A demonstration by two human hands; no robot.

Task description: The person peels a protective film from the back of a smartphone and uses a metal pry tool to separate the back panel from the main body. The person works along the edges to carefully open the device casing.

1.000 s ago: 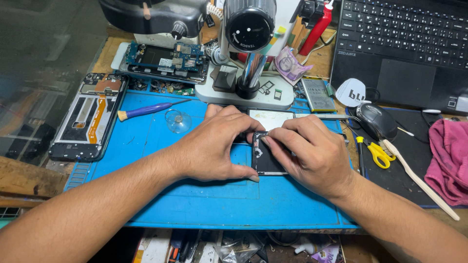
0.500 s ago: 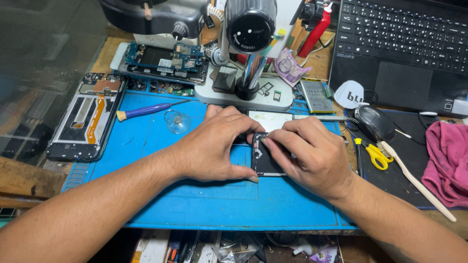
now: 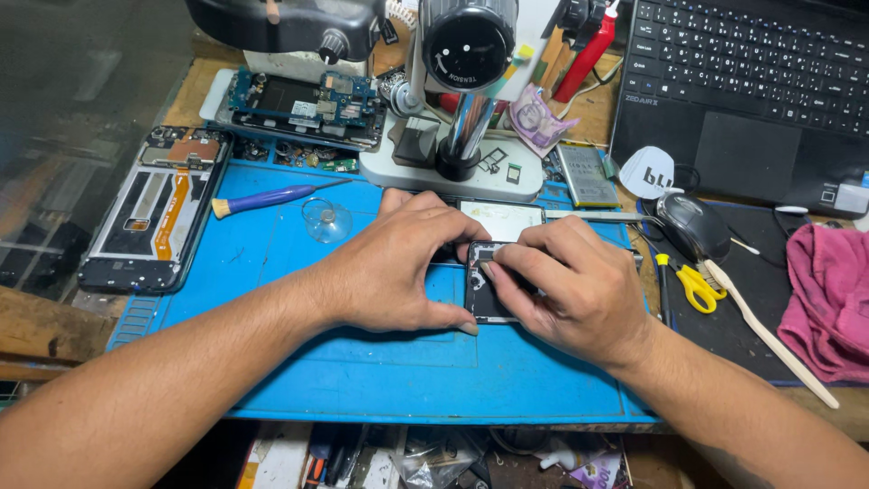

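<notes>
Centrally, on the blue mat (image 3: 272,272), left hand (image 3: 398,267) and right hand (image 3: 566,290) pinch a small dark phone (image 3: 484,290) between pressed fingers. Risk, as judged: excess thumb force could crack or bend it, or make it slip.

Light falls from above and slightly ahead, bright on the blue mat (image 3: 272,272) and both forearms, with soft shadows pooling under the left hand (image 3: 398,267) and right hand (image 3: 570,290). The upper left corner stays dim and murky (a dull sheen there). The microscope (image 3: 466,45) looms soft and stretched near the top edge; the centre is sharp.
</notes>
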